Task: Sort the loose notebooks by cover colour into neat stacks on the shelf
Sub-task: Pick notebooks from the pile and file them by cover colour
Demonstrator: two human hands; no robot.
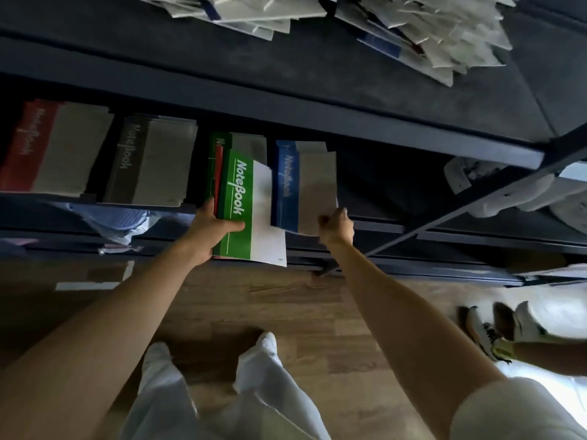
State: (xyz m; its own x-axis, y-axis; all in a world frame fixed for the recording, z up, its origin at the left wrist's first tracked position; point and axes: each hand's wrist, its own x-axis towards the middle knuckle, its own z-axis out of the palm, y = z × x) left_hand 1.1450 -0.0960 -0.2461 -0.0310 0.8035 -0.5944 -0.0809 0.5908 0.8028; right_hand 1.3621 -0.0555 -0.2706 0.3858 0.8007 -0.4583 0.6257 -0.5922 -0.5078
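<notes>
on the shelf (349, 117), left hand (211, 228) grips green notebook (241, 211) spine pointing inward.

Colour-sorted notebook stacks (241, 185) on shelf (317, 115)

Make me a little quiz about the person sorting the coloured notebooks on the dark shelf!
1. True or false: the left hand holds a green-covered paper notebook.
2. Which stack does the right hand touch? A) red-covered notebook stack B) grey-covered notebook stack C) blue-covered notebook stack
3. Fill in: a messy pile of loose notebooks lies on the ____ shelf level.

Key: 1 true; 2 C; 3 upper.
</notes>
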